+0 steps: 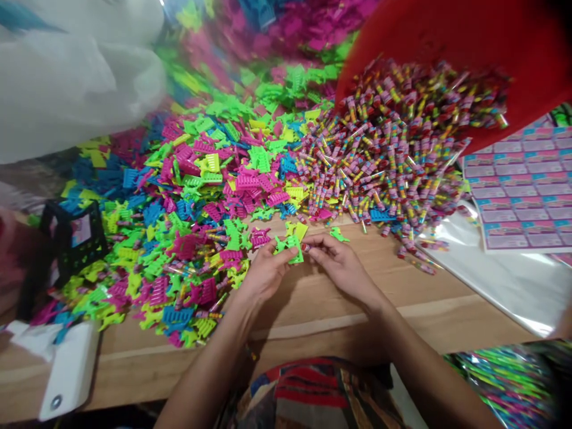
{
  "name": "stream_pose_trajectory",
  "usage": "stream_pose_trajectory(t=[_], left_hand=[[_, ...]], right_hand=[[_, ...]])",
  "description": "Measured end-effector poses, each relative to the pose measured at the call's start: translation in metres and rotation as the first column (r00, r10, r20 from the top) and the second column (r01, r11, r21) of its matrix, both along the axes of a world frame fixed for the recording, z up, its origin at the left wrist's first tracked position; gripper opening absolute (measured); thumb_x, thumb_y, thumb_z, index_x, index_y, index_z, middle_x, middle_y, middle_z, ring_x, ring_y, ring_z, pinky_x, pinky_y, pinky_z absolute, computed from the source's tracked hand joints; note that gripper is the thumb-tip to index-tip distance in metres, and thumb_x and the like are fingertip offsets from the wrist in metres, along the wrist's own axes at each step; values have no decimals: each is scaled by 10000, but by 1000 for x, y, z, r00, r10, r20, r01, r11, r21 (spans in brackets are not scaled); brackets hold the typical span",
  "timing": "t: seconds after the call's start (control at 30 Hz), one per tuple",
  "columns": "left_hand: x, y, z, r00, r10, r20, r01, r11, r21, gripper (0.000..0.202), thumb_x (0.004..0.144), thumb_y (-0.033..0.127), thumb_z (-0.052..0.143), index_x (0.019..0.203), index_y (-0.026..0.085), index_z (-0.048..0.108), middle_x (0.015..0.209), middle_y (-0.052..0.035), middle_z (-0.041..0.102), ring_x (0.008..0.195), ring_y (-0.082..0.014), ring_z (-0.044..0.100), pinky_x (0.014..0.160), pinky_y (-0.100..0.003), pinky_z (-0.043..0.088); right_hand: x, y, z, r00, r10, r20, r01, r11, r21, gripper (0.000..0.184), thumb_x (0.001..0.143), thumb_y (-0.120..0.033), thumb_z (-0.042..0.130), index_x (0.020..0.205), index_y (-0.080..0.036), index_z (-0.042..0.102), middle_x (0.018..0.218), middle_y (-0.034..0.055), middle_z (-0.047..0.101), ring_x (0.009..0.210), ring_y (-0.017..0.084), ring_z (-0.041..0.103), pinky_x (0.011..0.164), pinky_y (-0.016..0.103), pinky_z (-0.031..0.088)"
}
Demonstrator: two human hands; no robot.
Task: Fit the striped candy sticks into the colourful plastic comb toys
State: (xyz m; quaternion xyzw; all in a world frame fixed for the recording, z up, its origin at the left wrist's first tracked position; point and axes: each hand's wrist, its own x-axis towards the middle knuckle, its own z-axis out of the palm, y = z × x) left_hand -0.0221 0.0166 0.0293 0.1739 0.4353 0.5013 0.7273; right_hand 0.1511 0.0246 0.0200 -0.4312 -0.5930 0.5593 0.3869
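Observation:
My left hand (263,271) pinches a small green plastic toy piece (290,247) just above the wooden table (313,310). My right hand (339,262) meets it from the right, fingers closed on a small candy tube (306,245) pressed against the green piece. Both hands sit at the near edge of a big heap of pink, green, blue and yellow plastic pieces (201,190). A pile of small striped candy tubes (384,161) spills out beyond my right hand.
A red basin (447,42) tilts over the candy tubes at the upper right. Printed sticker sheets (522,185) and clear plastic film (500,274) lie at right. A black basket (74,238) and a white device (67,369) stand at left, a white bag (67,77) behind.

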Motion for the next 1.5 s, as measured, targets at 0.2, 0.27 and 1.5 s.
stream_pose_trajectory(t=[0.2,0.27,1.5], left_hand=[[4,-2,10,999,-11,38,11,1000,-7,383,589,168,906,914,158,704,837,0,743,730,-111,650,681,-225,482],[4,-3,12,999,-26,44,26,1000,-12,346,585,168,908,863,152,702,811,2,735,713,-108,641,655,-218,476],[-1,-21,5,857,-4,-515,111,978,178,301,779,375,747,983,166,676,901,-23,727,840,-184,636,823,-293,482]], right_hand=[[6,2,7,998,22,-58,-26,998,-57,267,926,-435,636,1032,-199,701,799,8,650,700,149,590,647,279,468],[7,2,7,998,32,-62,-35,998,-52,276,924,-446,636,1018,-196,704,783,10,653,690,150,590,630,277,466],[-4,-5,-1,985,94,141,-137,933,334,102,996,-227,562,943,-214,649,939,43,664,919,184,622,833,325,490]])
